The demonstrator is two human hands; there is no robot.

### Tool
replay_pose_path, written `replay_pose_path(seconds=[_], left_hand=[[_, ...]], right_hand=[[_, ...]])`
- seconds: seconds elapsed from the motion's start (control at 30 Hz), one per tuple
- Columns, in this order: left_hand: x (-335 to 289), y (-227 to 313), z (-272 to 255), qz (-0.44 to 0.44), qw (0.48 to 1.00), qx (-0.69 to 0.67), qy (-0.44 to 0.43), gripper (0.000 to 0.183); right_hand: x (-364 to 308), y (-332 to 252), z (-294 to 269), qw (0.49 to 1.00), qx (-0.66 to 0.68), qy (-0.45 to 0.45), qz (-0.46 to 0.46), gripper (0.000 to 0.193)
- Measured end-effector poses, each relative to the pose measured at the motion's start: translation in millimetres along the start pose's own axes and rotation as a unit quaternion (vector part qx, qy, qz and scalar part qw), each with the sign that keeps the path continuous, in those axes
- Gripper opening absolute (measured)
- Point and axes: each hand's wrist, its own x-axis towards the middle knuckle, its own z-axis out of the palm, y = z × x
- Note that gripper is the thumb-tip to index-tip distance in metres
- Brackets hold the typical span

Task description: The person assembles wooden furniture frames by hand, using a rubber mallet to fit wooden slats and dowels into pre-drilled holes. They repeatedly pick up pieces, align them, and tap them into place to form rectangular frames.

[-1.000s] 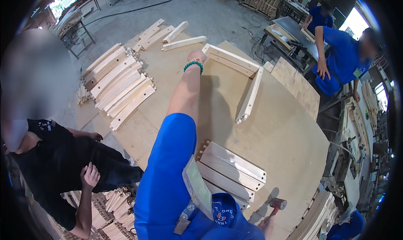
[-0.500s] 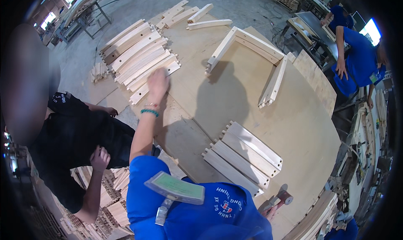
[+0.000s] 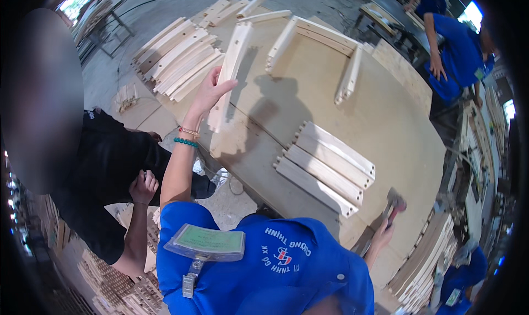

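My left hand (image 3: 211, 93) is closed around a wooden rail (image 3: 236, 53) with pegged ends, holding it tilted above the table's left part. Beside it lies a row of similar pale rails (image 3: 179, 53). In my right hand (image 3: 381, 237), at the table's near right edge, is a hammer (image 3: 398, 205) with its head up. Closer to me, several pegged rails (image 3: 325, 169) lie side by side, with dark holes at their right ends. A three-sided wooden frame (image 3: 326, 35) rests at the far side.
The big tan table (image 3: 408, 144) has a seam across it. A person in black (image 3: 118, 166) stands close on my left. Loose rails (image 3: 220, 9) lie at the far edge. Stacked boards (image 3: 421, 254) are at the near right, and a co-worker in blue (image 3: 457, 56) stands far right.
My left hand has picked up a rail from the left row and lifted it toward the middle. My right hand and the hammer have come further into view.
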Motion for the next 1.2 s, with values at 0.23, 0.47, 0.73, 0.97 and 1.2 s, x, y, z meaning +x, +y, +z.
replay_pose_path(seconds=[0.23,0.47,0.73,0.97,1.2], left_hand=[[-42,45,110,-0.236,0.898,-0.314,-0.196,0.052],[-111,29,211,-0.43,0.519,-0.593,-0.442,0.053],[-173,60,257,-0.09,0.842,0.062,-0.528,0.057],[-195,62,314,0.022,0.913,-0.086,-0.398,0.062],[-199,55,344,-0.038,0.893,-0.162,-0.418,0.059]], right_hand=[[38,-57,-15,0.982,-0.059,0.033,-0.177,0.037],[-25,-207,-34,0.905,0.077,0.002,-0.419,0.078],[-32,-164,-26,0.879,0.188,0.014,-0.439,0.034],[-36,-131,-33,0.909,0.179,0.025,-0.375,0.047],[-47,-114,-60,0.945,0.216,-0.099,-0.223,0.046]])
